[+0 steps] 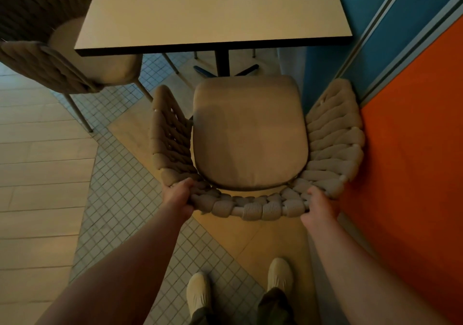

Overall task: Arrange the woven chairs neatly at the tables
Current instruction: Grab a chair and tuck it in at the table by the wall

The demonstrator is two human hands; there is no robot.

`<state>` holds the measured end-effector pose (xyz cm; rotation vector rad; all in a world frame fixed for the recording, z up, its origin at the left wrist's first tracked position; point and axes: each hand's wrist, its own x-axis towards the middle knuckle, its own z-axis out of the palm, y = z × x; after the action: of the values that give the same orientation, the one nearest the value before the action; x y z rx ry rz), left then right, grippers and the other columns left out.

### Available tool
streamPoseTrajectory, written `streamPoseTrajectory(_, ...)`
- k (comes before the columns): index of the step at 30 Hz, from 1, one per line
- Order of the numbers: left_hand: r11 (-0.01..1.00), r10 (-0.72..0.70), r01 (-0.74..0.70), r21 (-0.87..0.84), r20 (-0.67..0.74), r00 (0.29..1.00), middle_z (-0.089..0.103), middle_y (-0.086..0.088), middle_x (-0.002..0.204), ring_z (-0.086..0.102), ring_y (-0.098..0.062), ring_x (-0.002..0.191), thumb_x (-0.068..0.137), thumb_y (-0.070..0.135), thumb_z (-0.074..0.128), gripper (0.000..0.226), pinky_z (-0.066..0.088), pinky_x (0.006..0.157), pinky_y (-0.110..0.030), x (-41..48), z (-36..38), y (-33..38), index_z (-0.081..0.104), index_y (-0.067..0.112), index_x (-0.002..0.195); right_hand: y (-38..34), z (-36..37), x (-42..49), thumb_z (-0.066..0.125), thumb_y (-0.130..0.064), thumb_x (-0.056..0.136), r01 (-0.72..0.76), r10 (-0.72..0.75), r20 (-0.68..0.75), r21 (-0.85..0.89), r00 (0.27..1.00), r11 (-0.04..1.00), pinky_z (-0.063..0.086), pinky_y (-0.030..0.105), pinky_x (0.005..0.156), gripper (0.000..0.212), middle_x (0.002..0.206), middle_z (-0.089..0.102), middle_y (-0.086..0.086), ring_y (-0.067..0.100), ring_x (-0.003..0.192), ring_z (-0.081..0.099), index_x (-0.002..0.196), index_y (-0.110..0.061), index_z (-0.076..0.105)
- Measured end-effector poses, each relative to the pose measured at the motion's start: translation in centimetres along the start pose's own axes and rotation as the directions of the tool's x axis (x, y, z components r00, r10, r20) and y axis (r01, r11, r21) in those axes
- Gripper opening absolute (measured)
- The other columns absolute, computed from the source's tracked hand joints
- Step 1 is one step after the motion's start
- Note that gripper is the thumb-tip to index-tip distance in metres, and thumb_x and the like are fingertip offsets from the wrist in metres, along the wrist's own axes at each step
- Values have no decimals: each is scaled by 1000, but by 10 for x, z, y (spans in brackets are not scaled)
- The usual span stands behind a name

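A beige woven chair (250, 134) with a padded seat stands in front of me, facing a pale square table (213, 11). Its front edge sits just short of the table's near edge, above the black pedestal base. My left hand (179, 195) grips the left end of the braided backrest rim. My right hand (317, 207) grips the right end of the same rim. A second woven chair (62, 61) stands at the table's left side, its seat partly tucked under the tabletop.
An orange and blue wall (413, 137) runs close along the chair's right armrest. The floor mixes small white tiles, tan slabs and pale planks on the left. My two feet in light shoes (279, 273) stand right behind the chair.
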<state>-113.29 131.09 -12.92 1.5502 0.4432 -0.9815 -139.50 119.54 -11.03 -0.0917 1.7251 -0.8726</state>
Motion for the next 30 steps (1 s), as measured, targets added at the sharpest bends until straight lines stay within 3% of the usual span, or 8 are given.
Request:
streamPoseTrajectory(4,1000,-16,17,-3,9,1000,63,-23,124,67,-44,99,81,-8,60,67,57,56,-56,10,8,3,47,23,139,-3,7,7,66,3,77,-5,5,-5,-16,1000,1000,55,57,86,52,115,63,8,29,99,65,125,-13,55)
streamPoseTrajectory(12,1000,-19,19,22,-25,1000,63,-23,123,67,-44,100,78,-8,63,68,58,55,-55,14,12,8,48,22,137,-4,11,13,65,7,78,-13,13,19,8,1000,1000,54,58,87,45,116,63,10,31,101,65,117,-13,54)
streamPoseTrajectory(16,1000,-8,7,29,24,1000,63,-21,123,68,-42,100,79,-5,66,67,59,59,-54,13,14,13,47,22,137,-6,13,14,67,5,79,-12,12,31,0,999,1000,55,57,85,47,116,64,10,31,101,66,121,-12,54)
streamPoseTrajectory(20,998,-20,17,55,55,998,61,-17,127,65,-43,107,82,7,75,68,57,70,-65,7,10,11,43,27,139,-5,10,16,68,2,83,-20,20,63,-10,998,1000,56,53,83,37,116,64,9,30,101,66,113,-15,54)
streamPoseTrajectory(25,996,-32,34,86,-29,999,60,-12,130,64,-37,110,80,23,81,70,55,85,-63,-8,17,9,43,23,139,-6,8,9,67,-2,88,8,-5,80,-31,997,1000,56,48,84,33,112,60,10,29,98,64,116,-12,53)
streamPoseTrajectory(28,985,-28,33,167,-31,999,60,-12,132,61,-37,114,79,31,79,66,52,89,-65,-32,19,12,47,17,136,-6,4,-3,65,-6,89,46,-35,82,-138,996,989,54,54,90,26,112,60,12,28,95,63,111,-12,52)
streamPoseTrajectory(30,973,-30,26,228,14,999,58,-10,135,58,-35,119,76,35,78,69,52,89,-61,-52,14,18,49,18,136,-8,-1,-20,64,-10,90,80,-58,91,-258,994,963,54,55,91,31,116,60,13,30,96,63,119,-9,54)
